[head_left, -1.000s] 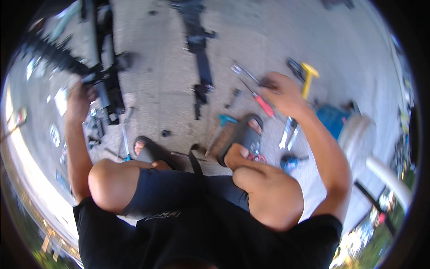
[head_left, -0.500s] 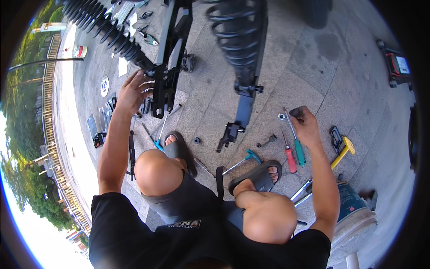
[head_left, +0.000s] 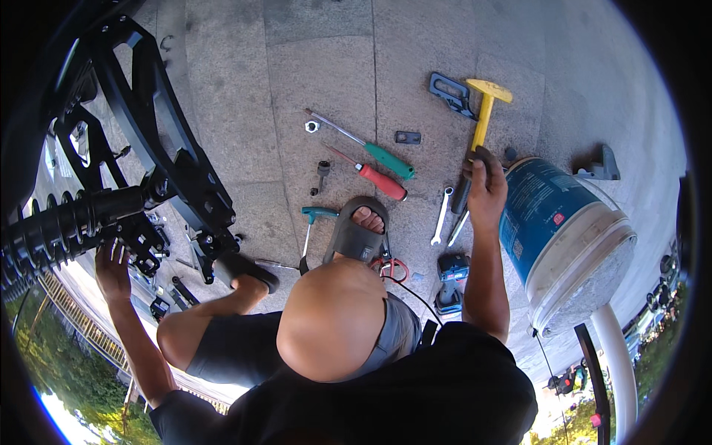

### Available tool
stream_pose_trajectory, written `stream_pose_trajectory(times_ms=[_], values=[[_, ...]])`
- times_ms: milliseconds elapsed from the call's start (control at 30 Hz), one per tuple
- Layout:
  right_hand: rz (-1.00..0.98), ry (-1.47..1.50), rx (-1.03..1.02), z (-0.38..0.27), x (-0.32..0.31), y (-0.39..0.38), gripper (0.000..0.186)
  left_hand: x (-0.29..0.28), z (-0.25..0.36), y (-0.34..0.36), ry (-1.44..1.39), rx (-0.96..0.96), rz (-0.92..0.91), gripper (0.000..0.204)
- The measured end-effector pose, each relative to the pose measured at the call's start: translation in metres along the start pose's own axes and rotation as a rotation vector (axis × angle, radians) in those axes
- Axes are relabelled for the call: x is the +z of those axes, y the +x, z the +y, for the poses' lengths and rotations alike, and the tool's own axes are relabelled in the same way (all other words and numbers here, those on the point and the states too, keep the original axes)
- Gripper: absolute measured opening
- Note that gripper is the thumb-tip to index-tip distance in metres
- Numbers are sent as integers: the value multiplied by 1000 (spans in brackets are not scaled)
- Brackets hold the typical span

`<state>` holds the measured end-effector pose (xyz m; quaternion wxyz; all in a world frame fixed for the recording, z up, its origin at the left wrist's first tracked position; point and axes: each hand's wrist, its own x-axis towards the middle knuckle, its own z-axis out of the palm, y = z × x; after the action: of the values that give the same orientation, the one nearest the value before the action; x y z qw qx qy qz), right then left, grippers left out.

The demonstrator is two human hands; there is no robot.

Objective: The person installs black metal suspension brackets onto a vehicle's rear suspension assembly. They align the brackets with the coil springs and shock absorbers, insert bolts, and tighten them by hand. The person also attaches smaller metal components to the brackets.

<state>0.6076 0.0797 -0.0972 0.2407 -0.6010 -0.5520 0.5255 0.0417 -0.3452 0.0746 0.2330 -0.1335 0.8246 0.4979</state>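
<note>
At the left, a black coil-spring shock absorber [head_left: 74, 211] joins a black metal suspension arm [head_left: 167, 137]. My left hand [head_left: 113, 273] is just below the spring, its fingers stretched out and slightly apart at the black parts; the fingertips are partly hidden. My right hand [head_left: 486, 189] is closed across the handle of a yellow-headed hammer [head_left: 486, 119], where the yellow shaft meets the dark grip. Its fingertips look dark, and whether a small dark piece is also among them is unclear. Beside the hammer head lies a black looped handle piece [head_left: 451, 94].
A green-handled screwdriver [head_left: 387, 159], red-handled screwdriver [head_left: 382, 182], dark rectangular piece [head_left: 408, 137] and nut [head_left: 312, 127] lie on the paving. Nearer are a wrench [head_left: 441, 216], teal T-handle tool [head_left: 319, 212] and blue-black power tool [head_left: 452, 282]. A blue-and-white bucket [head_left: 552, 215] stands right.
The view has swung right, putting the suspension parts at the far left. My right hand has moved from beside the screwdrivers to the hammer handle. My left hand stays by the suspension parts.
</note>
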Motion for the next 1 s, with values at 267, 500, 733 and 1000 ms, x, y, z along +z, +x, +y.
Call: stream_pose_trajectory(times_ms=[267,500,733,1000], values=[[45,-537,46,103,-35,-102,24,-12,-6,10,158,165,-155,61],[232,-803,109,155,17,-147,31,5,-17,17,212,278,-246,59],[224,-817,-3,134,32,-147,27,19,-27,7,581,638,-196,48],[-46,-301,-471,33,129,-120,32,29,-18,-17,213,433,-180,52]])
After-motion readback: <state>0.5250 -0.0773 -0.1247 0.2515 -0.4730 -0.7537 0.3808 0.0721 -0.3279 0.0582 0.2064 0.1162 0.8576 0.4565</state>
